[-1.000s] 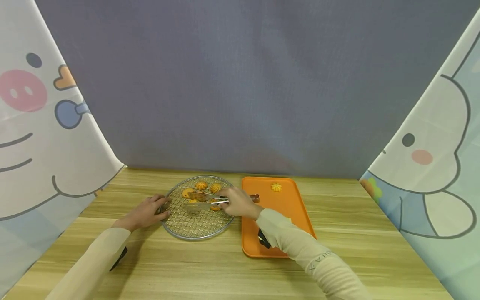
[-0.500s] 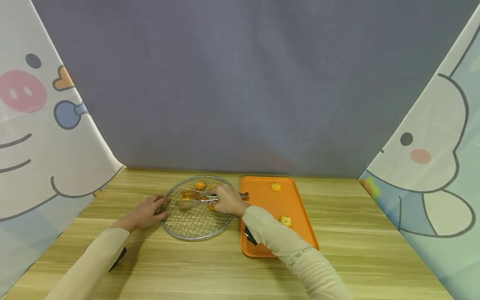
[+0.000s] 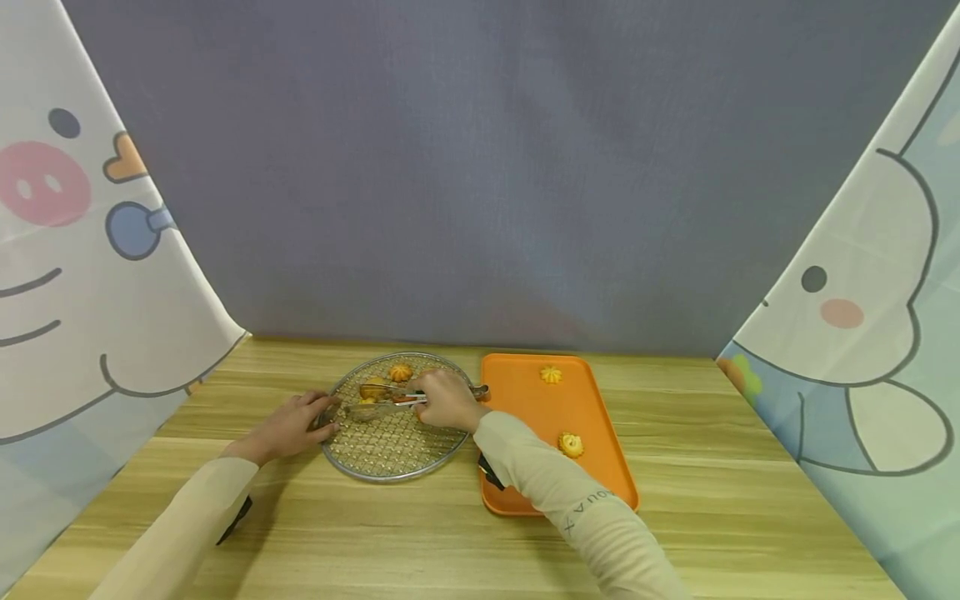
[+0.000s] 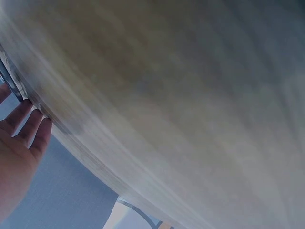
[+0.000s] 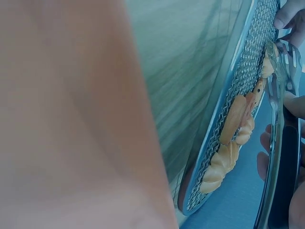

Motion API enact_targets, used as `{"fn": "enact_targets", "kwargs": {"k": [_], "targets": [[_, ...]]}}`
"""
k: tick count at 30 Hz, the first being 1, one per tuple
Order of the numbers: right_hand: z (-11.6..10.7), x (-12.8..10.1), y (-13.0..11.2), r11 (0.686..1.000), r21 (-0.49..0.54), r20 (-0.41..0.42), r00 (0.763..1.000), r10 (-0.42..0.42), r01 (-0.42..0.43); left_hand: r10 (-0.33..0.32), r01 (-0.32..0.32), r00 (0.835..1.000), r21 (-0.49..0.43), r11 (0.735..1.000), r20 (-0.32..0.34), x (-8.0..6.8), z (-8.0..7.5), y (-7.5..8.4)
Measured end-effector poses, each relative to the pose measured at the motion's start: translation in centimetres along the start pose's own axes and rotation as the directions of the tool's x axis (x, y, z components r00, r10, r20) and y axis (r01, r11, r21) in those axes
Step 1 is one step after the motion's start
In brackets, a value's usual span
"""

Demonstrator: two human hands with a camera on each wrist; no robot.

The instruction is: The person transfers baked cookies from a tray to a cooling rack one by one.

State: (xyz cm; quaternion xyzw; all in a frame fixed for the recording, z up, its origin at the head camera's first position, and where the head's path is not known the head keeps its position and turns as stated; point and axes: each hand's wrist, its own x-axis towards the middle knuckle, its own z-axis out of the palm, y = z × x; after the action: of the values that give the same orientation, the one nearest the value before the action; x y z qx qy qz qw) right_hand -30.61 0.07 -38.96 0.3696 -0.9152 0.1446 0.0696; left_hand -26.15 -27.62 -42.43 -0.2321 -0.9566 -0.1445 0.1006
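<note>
In the head view my right hand (image 3: 444,400) holds a pair of metal tongs (image 3: 406,403) low over the round wire rack (image 3: 390,454). The tong ends stand apart beside a yellow cookie (image 3: 367,402); in the right wrist view they overlap a pale cookie (image 5: 268,64), and contact cannot be told. A flat round cookie (image 3: 372,387) and a piped cookie (image 3: 401,372) lie close by on the mesh. My right hand hides more cookies, which appear in the right wrist view in a row. My left hand (image 3: 296,425) touches the rack's left rim with its fingers extended.
Right of the rack lies an orange tray (image 3: 536,417) bearing a star-shaped cookie (image 3: 551,375) at the back and a swirled cookie (image 3: 571,444) nearer the front. My right forearm crosses the tray's front left corner. A grey cloth (image 3: 480,208) stands behind the wooden table (image 3: 420,550).
My right hand and the tongs have moved left over the rack, uncovering the swirled cookie on the tray. The left hand has stayed at the rim.
</note>
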Motion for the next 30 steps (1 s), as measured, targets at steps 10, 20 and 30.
{"fn": "enact_targets", "kwargs": {"k": [10,20,30], "targets": [[0.3,0.0,0.0,0.999,0.031,0.021,1.000,0.008,-0.009,0.004,-0.004,1.000,0.008,1.000,0.014,0.0,0.0,-0.2],[-0.8,-0.4,-0.3,1.000,0.014,0.018,1.000,-0.004,0.004,0.004,-0.004,1.000,0.007,1.000,0.024,0.0,-0.1,0.0],[-1.8,-1.2,0.4,1.000,0.028,0.048,0.999,0.011,-0.013,0.012,-0.012,1.000,0.014,1.000,0.014,0.0,-0.1,0.1]]}}
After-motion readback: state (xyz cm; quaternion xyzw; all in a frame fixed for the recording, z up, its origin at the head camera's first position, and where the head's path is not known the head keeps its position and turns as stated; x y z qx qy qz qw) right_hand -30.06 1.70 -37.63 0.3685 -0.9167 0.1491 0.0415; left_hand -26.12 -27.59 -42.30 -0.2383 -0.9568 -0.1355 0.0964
